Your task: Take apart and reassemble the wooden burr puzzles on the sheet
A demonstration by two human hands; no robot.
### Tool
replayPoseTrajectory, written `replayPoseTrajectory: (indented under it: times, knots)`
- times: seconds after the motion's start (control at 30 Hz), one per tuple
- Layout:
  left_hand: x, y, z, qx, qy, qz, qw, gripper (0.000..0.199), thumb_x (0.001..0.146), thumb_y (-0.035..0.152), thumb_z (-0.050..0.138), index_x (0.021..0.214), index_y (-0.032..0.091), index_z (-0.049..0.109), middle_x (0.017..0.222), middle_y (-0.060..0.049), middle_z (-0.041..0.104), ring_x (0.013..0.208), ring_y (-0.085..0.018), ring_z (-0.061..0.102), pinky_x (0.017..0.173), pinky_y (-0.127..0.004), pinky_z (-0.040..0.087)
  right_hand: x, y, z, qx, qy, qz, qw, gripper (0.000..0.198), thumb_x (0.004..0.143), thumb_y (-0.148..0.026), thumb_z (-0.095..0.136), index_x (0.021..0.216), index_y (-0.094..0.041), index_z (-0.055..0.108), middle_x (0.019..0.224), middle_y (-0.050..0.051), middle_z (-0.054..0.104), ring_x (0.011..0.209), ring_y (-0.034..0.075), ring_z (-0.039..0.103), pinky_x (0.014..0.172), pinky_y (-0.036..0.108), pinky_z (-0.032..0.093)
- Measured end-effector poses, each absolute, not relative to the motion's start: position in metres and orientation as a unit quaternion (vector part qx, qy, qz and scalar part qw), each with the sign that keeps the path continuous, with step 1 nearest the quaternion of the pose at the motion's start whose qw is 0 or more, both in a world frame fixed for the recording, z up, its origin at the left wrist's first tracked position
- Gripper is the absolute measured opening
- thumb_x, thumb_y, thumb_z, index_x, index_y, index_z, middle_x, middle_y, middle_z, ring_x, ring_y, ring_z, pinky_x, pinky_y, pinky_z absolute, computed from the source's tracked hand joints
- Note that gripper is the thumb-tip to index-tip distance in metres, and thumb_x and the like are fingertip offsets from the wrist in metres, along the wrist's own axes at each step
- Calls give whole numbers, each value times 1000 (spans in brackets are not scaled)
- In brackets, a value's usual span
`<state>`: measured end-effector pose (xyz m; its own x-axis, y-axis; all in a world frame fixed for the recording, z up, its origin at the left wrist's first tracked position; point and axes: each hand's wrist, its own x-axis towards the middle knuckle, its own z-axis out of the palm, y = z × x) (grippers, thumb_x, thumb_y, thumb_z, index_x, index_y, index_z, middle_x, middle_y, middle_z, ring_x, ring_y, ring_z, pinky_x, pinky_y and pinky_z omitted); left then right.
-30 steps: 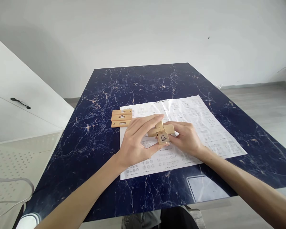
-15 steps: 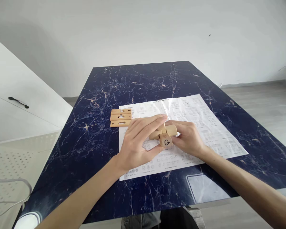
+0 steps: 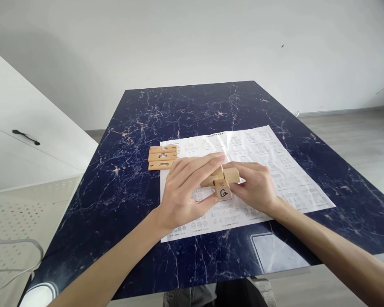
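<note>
Between my two hands is a wooden burr puzzle (image 3: 223,189) made of crossing square bars, one bar end marked with a black letter like a "G". My left hand (image 3: 187,189) grips it from the left, thumb at the lower bar and fingers arched over the top. On the other side, my right hand (image 3: 257,183) has its fingers closed around the bar that points right. Both hands hide parts of the bars. Under them lies a printed paper sheet (image 3: 294,183) with rows of small diagrams.
Three flat wooden pieces with cut-out slots (image 3: 162,157) lie side by side at the sheet's left edge, numbers marked on them. The dark blue marbled table (image 3: 179,111) stands near a white wall. A white cabinet (image 3: 35,106) is at the left.
The right-pointing bar and my right hand have shifted slightly to the right, and a little more of that bar shows. My left hand keeps its grip.
</note>
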<state>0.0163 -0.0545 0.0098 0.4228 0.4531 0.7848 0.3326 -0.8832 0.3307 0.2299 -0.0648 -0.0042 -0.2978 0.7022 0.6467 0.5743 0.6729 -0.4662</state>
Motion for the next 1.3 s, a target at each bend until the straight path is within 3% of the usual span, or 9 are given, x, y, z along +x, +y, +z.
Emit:
replayPoseTrajectory:
  times: [0.17, 0.33, 0.77, 0.97, 1.07, 1.17, 1.3]
  knots:
    - [16, -55, 10, 840, 228, 487, 66, 69, 91, 24, 81, 153, 27, 52, 142, -9, 72, 126, -27, 71, 104, -44, 56, 228, -66, -2, -406, -800, 50, 438, 31, 97, -14, 58, 68, -23, 63, 59, -1, 64, 49, 13, 52, 49, 30, 42]
    - [18, -54, 9, 832, 226, 503, 59, 61, 94, 29, 80, 150, 26, 56, 141, -9, 73, 121, -27, 73, 100, -42, 58, 226, -65, -1, -395, -800, 8, 451, 30, 96, -12, 58, 68, -21, 62, 52, -3, 57, 45, 12, 46, 45, 27, 38]
    - [22, -57, 8, 815, 245, 519, 86, 62, 94, 30, 81, 151, 28, 56, 141, -8, 72, 124, -29, 71, 106, -47, 57, 220, -69, -7, -419, -766, 43, 486, 25, 95, -11, 63, 72, -21, 63, 56, -3, 62, 45, 11, 52, 44, 27, 40]
    - [21, -59, 8, 760, 300, 506, 276, 73, 90, 37, 85, 155, 30, 52, 149, -11, 66, 133, -32, 66, 113, -51, 55, 221, -66, -8, -402, -745, 202, 492, 4, 95, -20, 71, 98, -22, 72, 76, -2, 74, 63, 14, 68, 58, 26, 57]
    - [19, -57, 10, 703, 331, 489, 396, 67, 94, 39, 81, 154, 30, 54, 152, -11, 63, 139, -32, 61, 117, -50, 52, 223, -66, -4, -419, -724, 247, 490, 17, 97, -26, 74, 114, -22, 73, 89, 2, 79, 69, 15, 72, 59, 28, 59]
    - [16, -54, 12, 666, 320, 455, 498, 56, 101, 39, 73, 153, 30, 56, 152, -9, 63, 139, -30, 61, 117, -48, 53, 224, -66, 0, -415, -710, 263, 504, 18, 99, -29, 75, 115, -21, 74, 94, 4, 80, 70, 15, 73, 62, 29, 62]
    - [14, -50, 11, 618, 296, 434, 585, 46, 105, 38, 66, 150, 31, 60, 155, -8, 62, 130, -29, 67, 102, -42, 62, 224, -65, 2, -383, -724, 238, 521, 16, 97, -29, 79, 111, -22, 74, 87, 1, 78, 71, 16, 72, 63, 30, 61]
